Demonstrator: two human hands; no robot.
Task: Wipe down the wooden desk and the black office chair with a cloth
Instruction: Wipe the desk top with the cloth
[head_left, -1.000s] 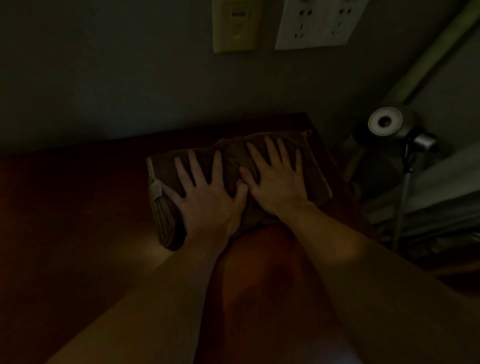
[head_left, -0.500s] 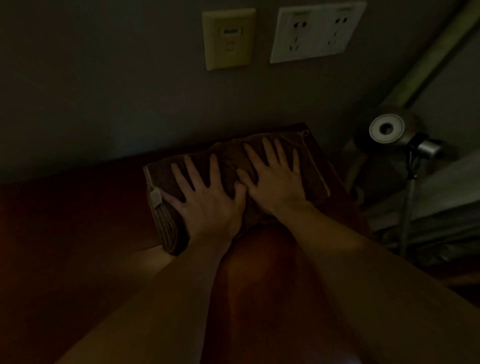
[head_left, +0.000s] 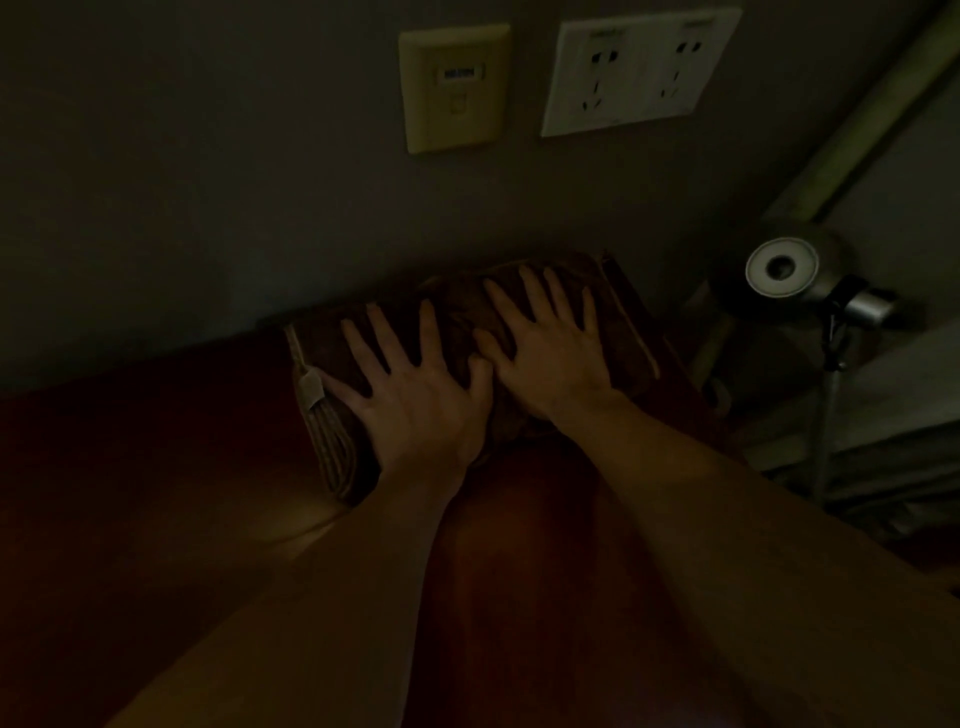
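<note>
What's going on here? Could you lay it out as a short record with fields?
Setting: dim room, wooden desk against a wall
Cloth: folded brown cloth at the desk's far right corner
Left hand: flat, fingers spread, pressing the cloth
Right hand: flat, fingers spread, pressing the cloth
Wall: yellowish switch plate, white socket plate
Right of desk: lamp on a stand
Chair: not in view

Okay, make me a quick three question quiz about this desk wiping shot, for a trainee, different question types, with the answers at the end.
1. True or false: the left hand grips the cloth in a fist.
2. The cloth lies at which part of the wooden desk? A) near edge B) far right corner, by the wall C) far left corner
3. Fill in: on the wall above are a switch plate and a double ____.

Key: 1 false, both it and the right hand press flat; 2 B; 3 socket.
</note>
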